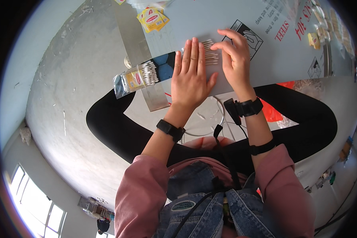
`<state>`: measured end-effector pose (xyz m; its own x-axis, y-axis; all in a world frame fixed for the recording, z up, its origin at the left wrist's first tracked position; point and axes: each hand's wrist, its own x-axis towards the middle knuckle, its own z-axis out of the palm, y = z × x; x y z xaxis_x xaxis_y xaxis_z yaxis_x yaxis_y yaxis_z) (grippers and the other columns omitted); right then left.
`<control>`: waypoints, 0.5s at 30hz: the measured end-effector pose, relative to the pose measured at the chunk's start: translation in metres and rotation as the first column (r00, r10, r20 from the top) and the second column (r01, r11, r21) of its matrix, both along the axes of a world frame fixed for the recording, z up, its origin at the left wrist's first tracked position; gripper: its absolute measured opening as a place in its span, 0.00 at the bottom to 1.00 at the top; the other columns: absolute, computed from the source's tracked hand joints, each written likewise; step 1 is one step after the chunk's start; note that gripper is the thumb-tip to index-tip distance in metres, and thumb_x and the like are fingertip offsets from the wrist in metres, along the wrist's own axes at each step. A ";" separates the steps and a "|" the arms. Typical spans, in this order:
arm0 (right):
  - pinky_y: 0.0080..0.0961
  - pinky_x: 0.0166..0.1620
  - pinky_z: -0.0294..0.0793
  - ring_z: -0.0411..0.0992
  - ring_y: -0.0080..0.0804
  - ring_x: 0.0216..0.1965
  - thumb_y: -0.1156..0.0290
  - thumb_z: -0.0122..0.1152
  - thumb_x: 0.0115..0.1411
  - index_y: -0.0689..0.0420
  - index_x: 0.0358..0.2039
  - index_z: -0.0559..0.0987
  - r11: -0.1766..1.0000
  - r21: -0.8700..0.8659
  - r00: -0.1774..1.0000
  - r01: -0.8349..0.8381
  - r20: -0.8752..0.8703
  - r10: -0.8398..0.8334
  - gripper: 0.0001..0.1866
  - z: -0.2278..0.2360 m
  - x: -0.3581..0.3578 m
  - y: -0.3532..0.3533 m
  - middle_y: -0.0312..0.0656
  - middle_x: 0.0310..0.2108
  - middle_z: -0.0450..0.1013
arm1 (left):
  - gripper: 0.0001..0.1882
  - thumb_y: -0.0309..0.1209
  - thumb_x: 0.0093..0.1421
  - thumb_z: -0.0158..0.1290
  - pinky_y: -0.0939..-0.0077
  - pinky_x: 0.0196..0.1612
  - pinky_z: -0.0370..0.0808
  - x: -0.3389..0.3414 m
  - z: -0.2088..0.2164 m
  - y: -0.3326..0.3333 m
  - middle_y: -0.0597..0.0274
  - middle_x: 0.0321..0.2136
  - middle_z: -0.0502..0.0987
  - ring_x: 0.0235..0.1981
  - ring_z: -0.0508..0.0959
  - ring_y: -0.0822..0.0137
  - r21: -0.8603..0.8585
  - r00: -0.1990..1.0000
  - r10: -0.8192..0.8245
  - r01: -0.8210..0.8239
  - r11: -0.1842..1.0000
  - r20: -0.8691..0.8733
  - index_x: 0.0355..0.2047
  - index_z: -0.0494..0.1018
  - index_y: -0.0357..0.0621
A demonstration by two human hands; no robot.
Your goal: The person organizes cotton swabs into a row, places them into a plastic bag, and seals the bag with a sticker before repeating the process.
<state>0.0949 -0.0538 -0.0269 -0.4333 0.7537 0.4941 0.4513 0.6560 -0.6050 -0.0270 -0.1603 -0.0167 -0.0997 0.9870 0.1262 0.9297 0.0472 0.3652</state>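
My left hand [189, 77] lies flat with its fingers stretched out, palm down at the edge of a small row of cotton swabs [212, 58] on the grey table. Part of that row is hidden under the fingers. To the right of the swabs is my right hand [237, 59], its fingers bent and apart, fingertips close to the swab ends; I see nothing held in it. Left of my left hand, a clear bag of cotton swabs [141, 77] with a yellow label rests over the table's edge, its white tips facing right, beside a dark-blue patterned piece [165, 66].
Yellow printed cards [153, 19] lie in a pile at the table's far left. Another yellow card [314, 41] is near clear packs [323, 23] at the far right. The table [194, 20] has a metal strip along its left side. My legs are folded beneath its near edge.
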 end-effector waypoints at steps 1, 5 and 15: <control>0.36 0.53 0.72 0.72 0.41 0.52 0.86 0.58 0.51 0.51 0.28 0.81 1.000 0.010 1.000 -0.004 0.023 0.004 0.12 0.000 0.000 0.000 0.35 0.47 0.75 | 0.42 0.50 0.64 0.49 0.49 0.71 0.52 0.000 0.000 0.000 0.44 0.71 0.53 0.73 0.53 0.50 -0.002 1.000 0.000 0.000 1.000 0.000 0.69 0.55 0.33; 0.37 0.54 0.71 0.72 0.41 0.53 0.86 0.58 0.52 0.51 0.29 0.81 1.000 0.008 0.999 -0.016 0.040 0.015 0.12 0.000 0.001 0.001 0.35 0.48 0.75 | 0.43 0.52 0.63 0.49 0.54 0.72 0.51 0.000 0.001 0.000 0.45 0.71 0.54 0.73 0.53 0.53 -0.018 0.998 0.002 -0.003 1.000 -0.062 0.68 0.56 0.32; 0.37 0.55 0.69 0.71 0.40 0.54 0.84 0.59 0.54 0.51 0.32 0.81 1.000 0.026 0.996 0.013 0.086 -0.016 0.11 -0.001 -0.001 -0.001 0.35 0.50 0.74 | 0.43 0.52 0.64 0.48 0.54 0.72 0.50 0.000 0.000 0.000 0.45 0.71 0.54 0.73 0.52 0.53 -0.022 0.998 0.005 -0.007 1.000 -0.060 0.68 0.56 0.32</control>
<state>0.0941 -0.0547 -0.0282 -0.4642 0.7478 0.4746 0.5107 0.6638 -0.5464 -0.0265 -0.1608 -0.0165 -0.0985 0.9891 0.1099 0.9495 0.0603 0.3081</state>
